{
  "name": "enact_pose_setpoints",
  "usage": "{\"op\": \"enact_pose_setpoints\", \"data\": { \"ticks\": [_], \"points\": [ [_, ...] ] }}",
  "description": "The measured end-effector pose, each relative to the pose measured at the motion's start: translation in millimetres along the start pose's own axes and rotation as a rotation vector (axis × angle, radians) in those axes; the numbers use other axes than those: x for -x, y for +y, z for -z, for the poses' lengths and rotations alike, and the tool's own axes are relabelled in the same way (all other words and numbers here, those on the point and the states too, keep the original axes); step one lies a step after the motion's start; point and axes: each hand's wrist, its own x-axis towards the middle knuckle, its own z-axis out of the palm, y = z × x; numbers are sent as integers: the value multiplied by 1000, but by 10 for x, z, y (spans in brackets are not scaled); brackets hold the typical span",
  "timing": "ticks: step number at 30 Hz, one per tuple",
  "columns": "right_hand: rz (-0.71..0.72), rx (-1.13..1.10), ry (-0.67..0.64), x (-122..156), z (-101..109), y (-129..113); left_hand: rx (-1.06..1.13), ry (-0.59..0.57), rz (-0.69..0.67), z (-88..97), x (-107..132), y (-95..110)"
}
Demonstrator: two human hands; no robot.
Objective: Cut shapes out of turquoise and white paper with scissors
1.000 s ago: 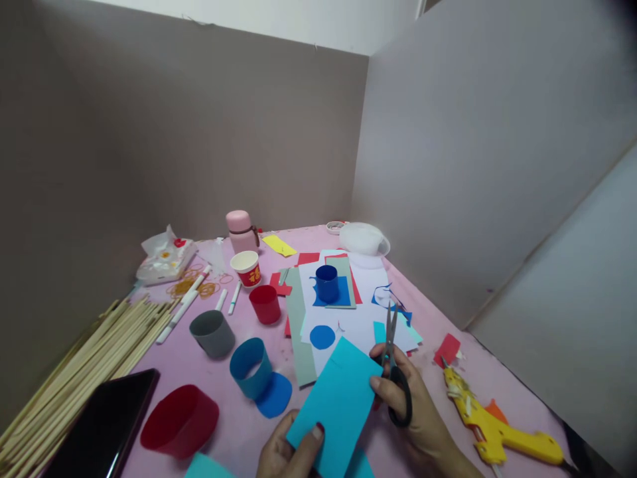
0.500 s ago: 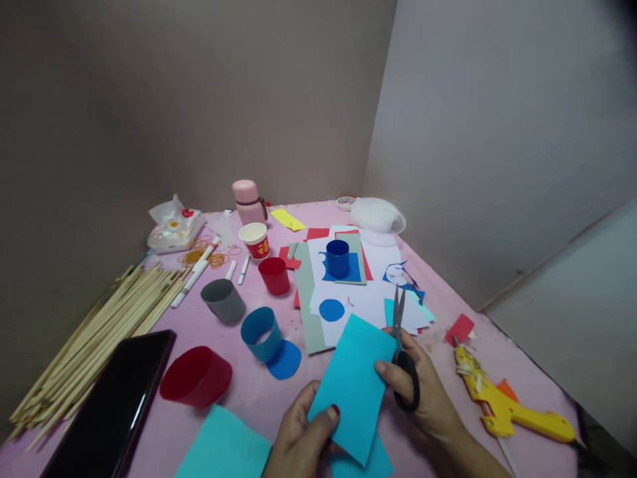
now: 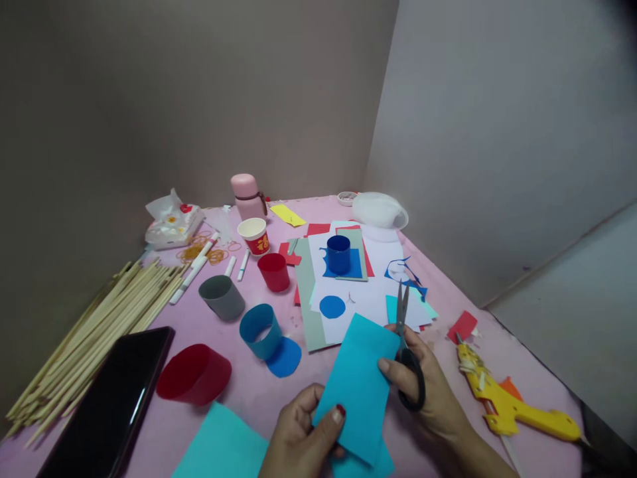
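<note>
Between my two hands is a light blue paper rectangle (image 3: 359, 385), tilted over the near part of the table. My left hand (image 3: 306, 431) pinches its lower left edge, thumb on top. With the thumb, my right hand (image 3: 423, 382) presses the paper's right edge, and it also holds black-handled scissors (image 3: 402, 305), blades pointing up and slightly apart. Under the held sheet, another light blue paper (image 3: 383, 465) shows at the bottom. One more light blue sheet (image 3: 219, 445) lies to the left of my left hand.
Paper tubes stand around: red (image 3: 194, 375), blue (image 3: 260, 332), grey (image 3: 221, 299), dark blue (image 3: 338, 255). A yellow glue gun (image 3: 517, 411) lies right, a phone (image 3: 107, 405) and wooden sticks (image 3: 99, 325) left. Behind are a paper cup (image 3: 257, 242), a pink flask (image 3: 246, 199) and walls.
My hands and the paper have shifted slightly to the right in view. The scissor blades have spread a little wider. The other things on the table look unmoved.
</note>
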Motion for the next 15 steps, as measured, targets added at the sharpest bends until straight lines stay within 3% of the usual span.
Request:
{"op": "enact_pose_setpoints", "data": {
  "ticks": [5, 9, 12, 15],
  "points": [
    [9, 34, -18, 9, 7, 27, -18, -78, 18, -14, 4, 49],
    [97, 142, -5, 19, 1, -5, 18, 85, -47, 9, 4, 76],
    [101, 289, -121, 37, 6, -71, 93, 226, -111, 75, 5, 98],
    [-5, 442, -320, 76, 12, -104, 136, 248, -181, 152, -1, 111]
  ]
}}
